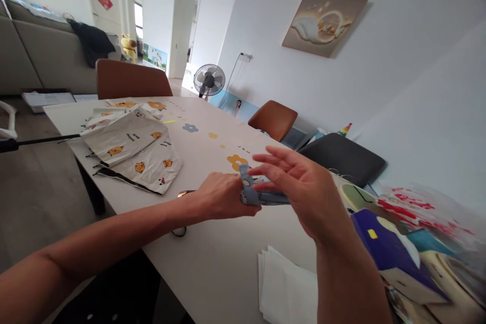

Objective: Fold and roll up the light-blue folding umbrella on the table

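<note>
My left hand [224,195] is closed around a folded blue-grey umbrella [275,197] held above the table. A dark, gold-edged end [186,193] of it pokes out behind the wrist, and a dark cord loop [179,232] hangs below. From the left fist a light blue strap [248,187] with a pale round mark stands up. My right hand [298,182] is beside the strap, fingers stretched and apart, the tips close to it; whether they touch it I cannot tell. A cream umbrella [132,147] with yellow cartoon prints lies loosely collapsed on the table's left side.
The pale table [212,243] carries flower prints. White sheets [286,283] lie near its front edge. At right are a purple box [395,248], a plastic bag [425,207] and other items. Brown chairs [132,78] and a black chair [341,157] surround it; a fan [209,81] stands behind.
</note>
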The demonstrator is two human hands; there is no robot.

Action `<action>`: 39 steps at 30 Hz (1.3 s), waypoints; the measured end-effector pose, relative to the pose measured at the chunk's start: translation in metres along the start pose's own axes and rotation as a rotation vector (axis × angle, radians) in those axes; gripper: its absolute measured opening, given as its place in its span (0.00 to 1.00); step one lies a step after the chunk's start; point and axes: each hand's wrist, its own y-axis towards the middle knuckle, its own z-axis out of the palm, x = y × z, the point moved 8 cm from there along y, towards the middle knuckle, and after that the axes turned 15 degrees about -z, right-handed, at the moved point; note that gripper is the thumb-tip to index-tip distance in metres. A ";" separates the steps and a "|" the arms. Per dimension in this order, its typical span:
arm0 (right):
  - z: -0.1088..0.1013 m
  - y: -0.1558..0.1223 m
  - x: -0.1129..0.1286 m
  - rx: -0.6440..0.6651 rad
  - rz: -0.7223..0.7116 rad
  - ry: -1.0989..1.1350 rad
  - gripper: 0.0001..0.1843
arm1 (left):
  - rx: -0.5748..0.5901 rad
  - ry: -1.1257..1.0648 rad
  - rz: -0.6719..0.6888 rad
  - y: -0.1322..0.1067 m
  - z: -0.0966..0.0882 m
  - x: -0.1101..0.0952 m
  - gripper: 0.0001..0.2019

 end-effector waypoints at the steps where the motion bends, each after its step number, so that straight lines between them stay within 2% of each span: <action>1: -0.009 0.000 0.008 -0.047 -0.075 -0.072 0.23 | -0.002 0.020 -0.007 -0.001 -0.002 0.000 0.16; 2: -0.015 -0.001 0.016 -0.056 -0.137 -0.168 0.21 | 0.006 0.046 -0.015 -0.001 -0.004 0.000 0.16; 4: -0.016 -0.004 0.028 0.034 -0.206 -0.396 0.19 | 0.023 0.118 -0.042 -0.001 -0.009 -0.001 0.16; 8: 0.011 -0.013 0.026 0.432 -0.180 -0.671 0.15 | 0.082 0.270 -0.023 -0.001 -0.014 -0.008 0.13; 10: 0.021 -0.013 0.022 0.504 -0.177 -0.739 0.12 | 0.081 0.321 0.024 -0.002 -0.014 -0.014 0.09; 14: 0.024 -0.005 0.010 0.452 -0.167 -0.820 0.08 | 0.016 0.390 0.087 0.000 -0.012 -0.020 0.08; 20: 0.017 0.000 -0.008 0.416 -0.181 -0.554 0.05 | -0.123 0.503 0.218 0.002 -0.009 -0.021 0.14; 23: 0.013 0.002 -0.018 0.378 -0.144 -0.462 0.04 | -0.176 0.555 0.302 0.001 -0.005 -0.014 0.14; 27: 0.017 0.002 -0.033 0.416 -0.078 -0.381 0.04 | -0.204 0.569 0.356 -0.001 0.002 -0.001 0.14; 33: 0.019 0.007 -0.046 0.448 -0.023 -0.415 0.06 | -0.267 0.566 0.404 -0.003 0.005 0.008 0.12; 39: 0.014 0.010 -0.043 0.374 -0.046 -0.468 0.07 | -0.368 0.540 0.404 -0.003 0.000 0.010 0.10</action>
